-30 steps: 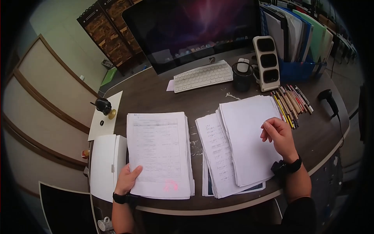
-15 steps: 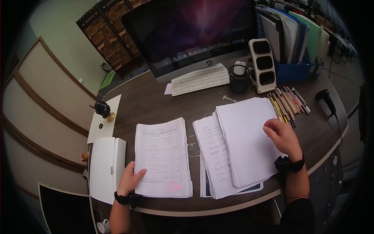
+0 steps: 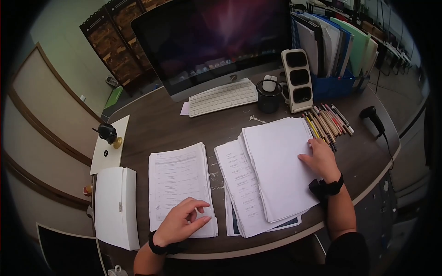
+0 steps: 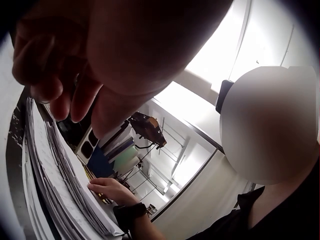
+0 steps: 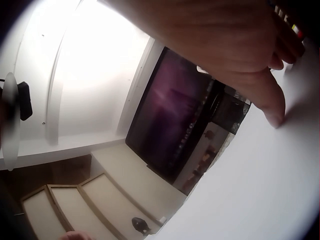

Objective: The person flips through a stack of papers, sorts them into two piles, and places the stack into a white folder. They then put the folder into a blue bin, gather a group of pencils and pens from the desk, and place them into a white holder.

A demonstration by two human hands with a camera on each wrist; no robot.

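My left hand (image 3: pixel 178 224) hovers over the lower right part of a stack of printed sheets (image 3: pixel 175 172), fingers loosely bent with nothing between them. It hides the lower middle of the top page. Also in the left wrist view, that hand's fingers (image 4: pixel 82 97) hang relaxed. To the right lies a second paper stack, its blank top sheet (image 3: pixel 276 165) offset over pages of handwriting (image 3: pixel 241 177). My right hand (image 3: pixel 322 161) rests at this blank sheet's right edge. In the right wrist view its thumb (image 5: pixel 272 112) touches the white surface.
Pencils (image 3: pixel 329 122) lie beyond the right stack, near a black handheld device (image 3: pixel 372 118) with a cord. Behind stand a keyboard (image 3: pixel 223 99), a black mesh cup (image 3: pixel 269 99), a monitor (image 3: pixel 212 41) and a blue file holder (image 3: pixel 334 87). A white box (image 3: pixel 113 207) sits at left.
My left hand has let go of the printed stack's left edge and moved right, over its lower right part. My right hand has come down onto the blank sheet's right edge.
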